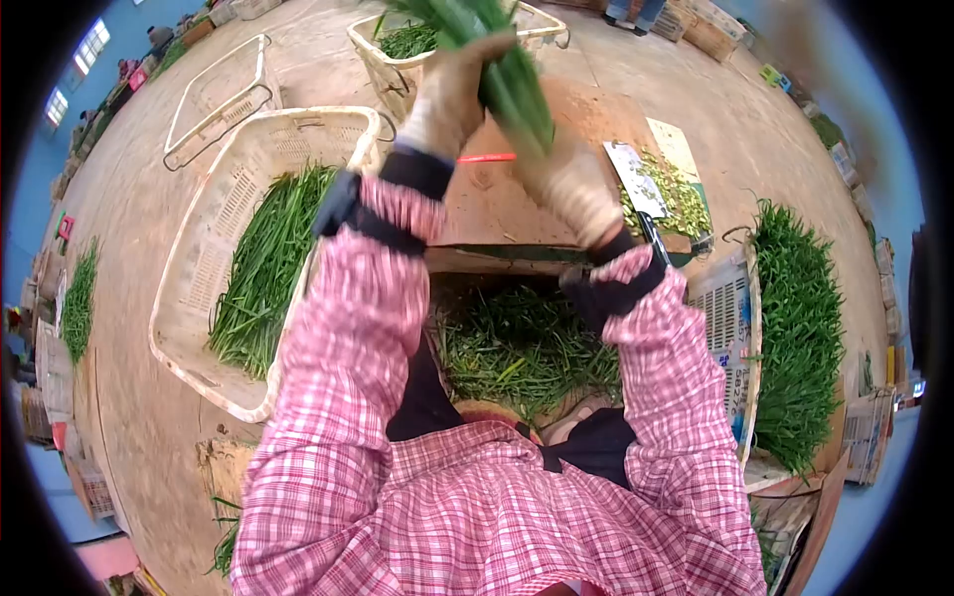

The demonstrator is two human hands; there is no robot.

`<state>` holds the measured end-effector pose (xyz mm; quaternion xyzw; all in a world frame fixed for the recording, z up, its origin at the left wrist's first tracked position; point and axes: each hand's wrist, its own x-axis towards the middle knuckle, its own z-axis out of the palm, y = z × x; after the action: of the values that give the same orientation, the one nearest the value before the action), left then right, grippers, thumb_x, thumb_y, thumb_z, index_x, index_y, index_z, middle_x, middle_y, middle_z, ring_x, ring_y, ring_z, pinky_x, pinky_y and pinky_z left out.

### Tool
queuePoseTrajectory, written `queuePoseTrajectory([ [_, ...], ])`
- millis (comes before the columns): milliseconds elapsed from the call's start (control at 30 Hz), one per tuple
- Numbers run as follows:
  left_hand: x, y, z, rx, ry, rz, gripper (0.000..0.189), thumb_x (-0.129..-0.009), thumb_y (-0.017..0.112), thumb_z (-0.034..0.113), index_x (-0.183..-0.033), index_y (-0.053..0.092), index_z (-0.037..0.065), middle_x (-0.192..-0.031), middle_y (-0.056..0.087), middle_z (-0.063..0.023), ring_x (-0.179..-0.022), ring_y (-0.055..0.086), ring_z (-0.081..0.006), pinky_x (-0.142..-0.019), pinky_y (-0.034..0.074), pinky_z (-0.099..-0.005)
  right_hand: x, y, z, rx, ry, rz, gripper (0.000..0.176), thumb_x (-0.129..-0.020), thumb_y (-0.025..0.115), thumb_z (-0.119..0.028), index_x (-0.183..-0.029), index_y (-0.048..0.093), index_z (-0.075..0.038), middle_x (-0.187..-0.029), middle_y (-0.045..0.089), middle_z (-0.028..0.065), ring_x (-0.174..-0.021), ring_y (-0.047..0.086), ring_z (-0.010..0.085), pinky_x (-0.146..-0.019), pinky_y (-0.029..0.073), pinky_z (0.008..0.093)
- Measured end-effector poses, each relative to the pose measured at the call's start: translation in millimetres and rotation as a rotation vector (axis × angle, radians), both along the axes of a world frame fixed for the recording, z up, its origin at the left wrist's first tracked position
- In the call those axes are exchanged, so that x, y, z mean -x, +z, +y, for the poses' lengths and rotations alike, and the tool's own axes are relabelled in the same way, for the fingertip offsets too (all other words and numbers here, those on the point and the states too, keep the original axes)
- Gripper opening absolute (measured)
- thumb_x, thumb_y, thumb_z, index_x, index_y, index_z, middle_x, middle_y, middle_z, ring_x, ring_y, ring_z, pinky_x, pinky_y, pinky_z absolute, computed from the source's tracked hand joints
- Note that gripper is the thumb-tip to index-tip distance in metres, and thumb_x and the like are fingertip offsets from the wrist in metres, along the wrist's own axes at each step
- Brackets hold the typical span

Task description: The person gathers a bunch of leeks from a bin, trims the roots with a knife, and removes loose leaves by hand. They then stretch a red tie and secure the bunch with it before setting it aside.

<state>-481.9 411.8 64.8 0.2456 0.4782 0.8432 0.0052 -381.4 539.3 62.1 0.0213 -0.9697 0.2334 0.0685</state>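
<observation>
My left hand (452, 94), in a pale work glove, is wrapped around a bunch of long green leafy stalks (517, 84) raised over the far part of the wooden table (487, 204). My right hand (571, 184), gloved too, is smeared by motion at the lower end of the bunch; its fingers do not show clearly. To its right a cleaver (634, 179) with a dark handle lies among chopped pale green bits (676, 194). A thin red strip (487, 157) is on the table between my wrists.
On the left stands a white plastic crate (174, 328) holding long greens (273, 268). Another crate (383, 74) with greens stands beyond the table, near an empty-looking frame-like crate (214, 99). At right, a crate (723, 338) is heaped with greens (795, 338). Loose trimmings (527, 348) cover the floor below me.
</observation>
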Motion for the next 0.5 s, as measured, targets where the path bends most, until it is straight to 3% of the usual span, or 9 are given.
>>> queuePoseTrajectory([
  [33, 95, -20, 6, 0.059, -0.091, 0.173, 0.041, -0.087, 0.069, 0.034, -0.112, 0.060, 0.003, -0.098, 0.067, -0.0124, -0.091, 0.067, -0.0222, -0.080, 0.056, -0.0352, 19, 15, -1, 0.006, 0.057, -0.194, 0.016, -0.077, 0.068, -0.015, -0.085, 0.064, -0.003, -0.078, 0.067, 0.0177, -0.070, 0.068, 0.0253, -0.059, 0.054, 0.0326],
  [100, 82, 14, -3, 0.167, -0.377, -0.255, 0.067, -0.083, 0.070, 0.050, -0.131, 0.043, 0.012, -0.109, 0.065, -0.0104, -0.095, 0.064, -0.0249, -0.083, 0.056, -0.0415, 58, -12, 15, 0.863, 0.002, -0.292, 0.009, -0.078, 0.067, -0.011, -0.082, 0.064, -0.004, -0.071, 0.067, 0.0137, -0.063, 0.066, 0.0224, -0.057, 0.054, 0.0302],
  [133, 92, 1, -9, 0.166, -0.374, -0.262, 0.067, -0.083, 0.070, 0.050, -0.131, 0.043, 0.012, -0.109, 0.065, -0.0104, -0.095, 0.064, -0.0249, -0.083, 0.056, -0.0415, 94, -66, 45, 0.162, 0.445, 0.156, 0.010, -0.078, 0.068, -0.007, -0.087, 0.065, -0.006, -0.075, 0.068, 0.0106, -0.063, 0.066, 0.0186, -0.058, 0.055, 0.0298],
  [200, 116, -40, -28, 0.650, -0.180, -0.412, 0.064, -0.079, 0.070, 0.051, -0.124, 0.059, 0.006, -0.104, 0.067, -0.0147, -0.097, 0.065, -0.0264, -0.084, 0.053, -0.0372, 83, -80, 48, 0.073, 0.485, 0.143, 0.014, -0.077, 0.069, -0.006, -0.090, 0.065, -0.007, -0.076, 0.069, 0.0096, -0.064, 0.066, 0.0180, -0.060, 0.056, 0.0295],
  [233, 105, -50, -37, 0.940, -0.011, -0.385, 0.069, -0.076, 0.066, 0.064, -0.121, 0.063, 0.013, -0.103, 0.069, -0.0176, -0.096, 0.066, -0.0268, -0.085, 0.051, -0.0433, 72, -88, 47, -0.018, 0.519, 0.142, 0.018, -0.077, 0.070, -0.004, -0.094, 0.065, -0.008, -0.077, 0.069, 0.0086, -0.065, 0.066, 0.0173, -0.062, 0.056, 0.0291],
  [300, 104, -93, -62, 1.435, 0.111, 0.231, 0.051, -0.076, 0.071, 0.052, -0.104, 0.070, 0.009, -0.098, 0.071, -0.0155, -0.089, 0.068, -0.0277, -0.080, 0.053, -0.0379, 65, -113, 46, 0.775, 0.084, -0.599, 0.025, -0.075, 0.072, -0.004, -0.099, 0.065, -0.011, -0.076, 0.067, 0.0081, -0.068, 0.067, 0.0187, -0.063, 0.057, 0.0323],
  [367, 74, -122, -70, 1.429, 0.168, 0.245, 0.032, -0.076, 0.075, 0.031, -0.099, 0.072, 0.009, -0.093, 0.071, -0.0139, -0.083, 0.068, -0.0277, -0.076, 0.053, -0.0377, 71, -135, 49, 1.330, -0.177, -0.642, 0.018, -0.082, 0.068, -0.011, -0.095, 0.063, 0.000, -0.074, 0.062, 0.0115, -0.063, 0.064, 0.0236, -0.055, 0.056, 0.0387],
  [400, 67, -125, -67, 1.435, 0.023, 0.008, 0.024, -0.078, 0.073, 0.022, -0.097, 0.071, 0.008, -0.090, 0.070, -0.0154, -0.084, 0.068, -0.0288, -0.076, 0.053, -0.0384, 71, -134, 46, 1.386, -0.240, -0.667, 0.019, -0.083, 0.068, -0.012, -0.094, 0.062, 0.002, -0.075, 0.062, 0.0117, -0.062, 0.064, 0.0238, -0.055, 0.056, 0.0386],
  [500, 67, -135, -79, 1.530, 0.149, 0.367, 0.018, -0.080, 0.066, 0.012, -0.096, 0.069, 0.004, -0.090, 0.068, -0.0178, -0.082, 0.066, -0.0303, -0.075, 0.052, -0.0400, 67, -126, 38, 1.491, -0.264, -0.744, 0.019, -0.084, 0.068, -0.013, -0.092, 0.062, 0.003, -0.080, 0.063, 0.0112, -0.065, 0.065, 0.0244, -0.060, 0.058, 0.0396],
])
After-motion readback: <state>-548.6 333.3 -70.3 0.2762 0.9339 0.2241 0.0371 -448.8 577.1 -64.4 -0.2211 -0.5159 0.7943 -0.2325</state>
